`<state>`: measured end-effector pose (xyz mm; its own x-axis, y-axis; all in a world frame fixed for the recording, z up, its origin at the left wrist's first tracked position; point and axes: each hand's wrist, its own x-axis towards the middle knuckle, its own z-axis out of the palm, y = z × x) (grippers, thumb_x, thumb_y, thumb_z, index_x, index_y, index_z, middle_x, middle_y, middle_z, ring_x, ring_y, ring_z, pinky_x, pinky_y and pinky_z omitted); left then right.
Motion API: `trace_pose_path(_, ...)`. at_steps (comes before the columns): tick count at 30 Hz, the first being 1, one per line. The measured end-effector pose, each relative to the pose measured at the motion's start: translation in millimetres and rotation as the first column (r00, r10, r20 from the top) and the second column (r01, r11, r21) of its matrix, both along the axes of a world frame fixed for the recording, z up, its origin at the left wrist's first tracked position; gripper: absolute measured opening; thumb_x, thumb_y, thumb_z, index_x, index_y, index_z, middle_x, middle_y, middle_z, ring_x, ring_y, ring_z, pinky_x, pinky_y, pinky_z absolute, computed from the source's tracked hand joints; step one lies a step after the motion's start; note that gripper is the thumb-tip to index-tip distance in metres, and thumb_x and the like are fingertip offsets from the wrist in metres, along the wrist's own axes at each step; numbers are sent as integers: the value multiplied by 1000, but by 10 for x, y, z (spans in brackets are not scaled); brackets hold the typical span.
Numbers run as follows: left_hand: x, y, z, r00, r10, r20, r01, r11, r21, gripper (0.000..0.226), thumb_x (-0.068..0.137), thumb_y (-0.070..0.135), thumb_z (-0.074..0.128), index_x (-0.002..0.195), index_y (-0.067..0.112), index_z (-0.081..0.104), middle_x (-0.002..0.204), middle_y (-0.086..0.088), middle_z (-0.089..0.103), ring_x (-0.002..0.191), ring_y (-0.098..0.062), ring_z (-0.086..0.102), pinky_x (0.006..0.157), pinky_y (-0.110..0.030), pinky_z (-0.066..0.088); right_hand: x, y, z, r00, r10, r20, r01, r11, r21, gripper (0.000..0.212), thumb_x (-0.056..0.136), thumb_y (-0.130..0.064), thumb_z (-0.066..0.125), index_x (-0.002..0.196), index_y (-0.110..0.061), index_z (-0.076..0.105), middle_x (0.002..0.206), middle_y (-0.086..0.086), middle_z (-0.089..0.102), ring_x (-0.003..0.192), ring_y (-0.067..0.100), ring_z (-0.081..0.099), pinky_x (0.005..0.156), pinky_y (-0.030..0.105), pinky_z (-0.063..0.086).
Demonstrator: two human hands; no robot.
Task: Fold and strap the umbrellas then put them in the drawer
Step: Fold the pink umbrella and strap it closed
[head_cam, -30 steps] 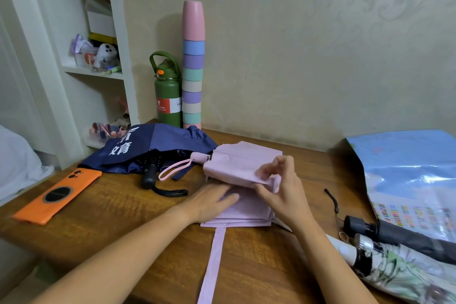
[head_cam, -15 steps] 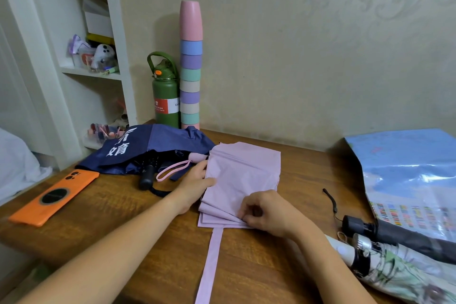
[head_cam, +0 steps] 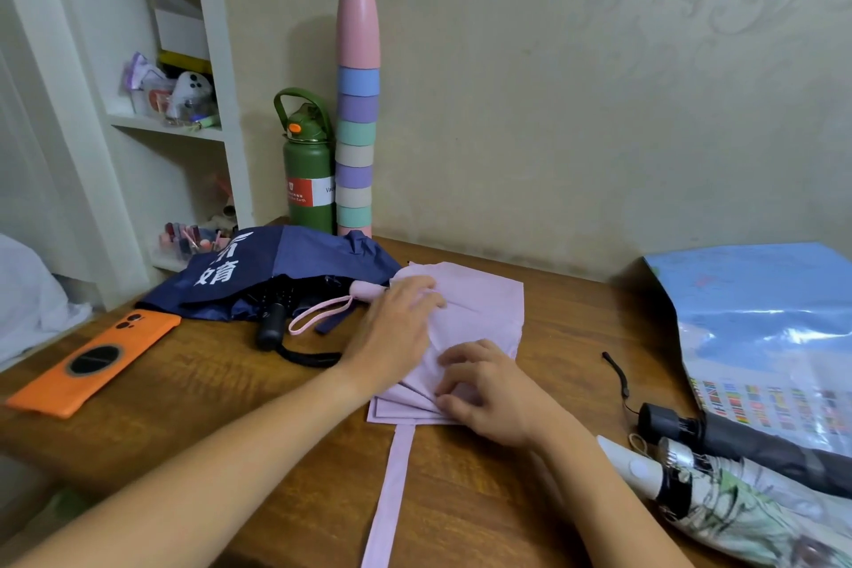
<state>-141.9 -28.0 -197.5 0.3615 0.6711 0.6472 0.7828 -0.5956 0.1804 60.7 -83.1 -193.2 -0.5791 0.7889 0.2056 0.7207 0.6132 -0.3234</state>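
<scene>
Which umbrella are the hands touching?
The pink umbrella in the middle. The left hand and right hand both rest on it; the navy, black and floral ones lie untouched.

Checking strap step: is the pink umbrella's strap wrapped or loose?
Loose. The strap lies flat on the table, trailing from the pleated pink umbrella toward the camera. Both hands press the pleats; neither touches it.

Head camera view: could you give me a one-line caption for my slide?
Both hands, left and right, flatten a pink umbrella on a wooden table.
</scene>
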Motion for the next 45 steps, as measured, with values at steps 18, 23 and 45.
trace_pose_path(18, -17, -112, -250, 887, -204, -414, -5, 893, -451, 69, 108, 55, 24, 159, 40, -21, 160, 14, -41, 143, -1, -43, 122, -38, -22, 137, 83, 119, 607, -582, -541, 411, 812, -414, 71, 97, -30, 66, 159, -24, 32, 163, -4, 36, 148, 18, 36, 118, 41, 38)
trace_pose_path(23, -5, -126, -242, 881, -196, -431, -10, 902, -431, 69, 109, 55, 22, 157, 40, -24, 160, 12, -42, 143, -3, -43, 123, -39, -22, 129, 72, 123, 392, -567, -725, 225, 823, -522, 77, 94, -27, 73, 157, -28, 29, 153, -3, 44, 139, 20, 46, 109, 38, 46)
trace_pose_path(45, -39, -263, -187, 917, -238, -319, 38, 850, -526, 52, 109, 46, 26, 160, 41, 21, 158, 0, 29, 148, -20, 25, 123, -43, 23, 207, 111, 37, 900, -286, -328, 360, 913, 191, 9, 82, -26, 70, 87, -32, 65, 100, -18, 56, 96, 11, 45, 81, 35, 39)
